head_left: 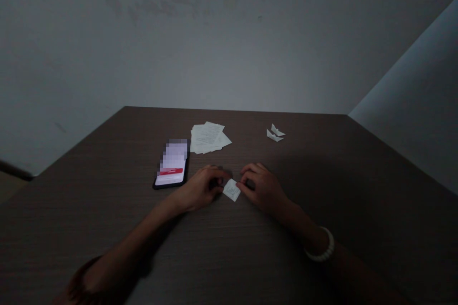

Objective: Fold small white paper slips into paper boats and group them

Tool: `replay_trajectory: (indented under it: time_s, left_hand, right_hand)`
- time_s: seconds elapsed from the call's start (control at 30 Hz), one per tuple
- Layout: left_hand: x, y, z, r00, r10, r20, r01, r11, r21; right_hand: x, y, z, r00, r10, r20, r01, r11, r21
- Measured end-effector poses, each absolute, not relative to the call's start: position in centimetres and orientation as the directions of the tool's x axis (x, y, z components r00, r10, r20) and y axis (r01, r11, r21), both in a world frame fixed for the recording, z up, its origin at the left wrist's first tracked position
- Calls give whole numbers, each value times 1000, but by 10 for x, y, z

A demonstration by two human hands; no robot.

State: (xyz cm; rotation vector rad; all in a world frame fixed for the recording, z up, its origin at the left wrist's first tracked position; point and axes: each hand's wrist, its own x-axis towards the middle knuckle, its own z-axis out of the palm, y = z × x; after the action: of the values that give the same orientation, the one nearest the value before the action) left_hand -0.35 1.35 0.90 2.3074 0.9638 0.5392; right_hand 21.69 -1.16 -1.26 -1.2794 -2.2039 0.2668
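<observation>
Between my two hands is a small folded piece of paper (232,190), diamond-shaped from here, with faint writing or print on its face. My left hand (203,187) pinches its left corner with thumb and fingers. On the opposite side, my right hand (263,186) grips the right corner in the same way. The paper is held low, close to the tabletop; whether it rests on the wood I cannot tell. A pale beaded bracelet circles my right wrist.
A phone (172,164) with a lit screen lies left of my hands. Beyond them sits a loose stack of printed paper sheets (207,137). Two small folded paper boats (275,136) stand farther right on the brown table (229,257). A wall (229,62) borders the far edge.
</observation>
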Motion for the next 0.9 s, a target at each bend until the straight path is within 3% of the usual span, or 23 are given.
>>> replay_trajectory:
  time_s: [0.27, 0.47, 0.9]
  left_hand:
    - [-4, 15, 10, 640, 762, 100, 515, -521, 680]
    - [-2, 10, 0, 618, 766, 178, 568, -591, 572]
    - [-2, 6, 1, 701, 687, 190, 597, -711, 372]
  right_hand:
    - [218, -10, -15, -393, 838, 379, 729, 535, -427]
    - [218, -11, -13, -393, 838, 380, 732, 535, -422]
    - [221, -10, -16, -300, 873, 385, 749, 466, -472]
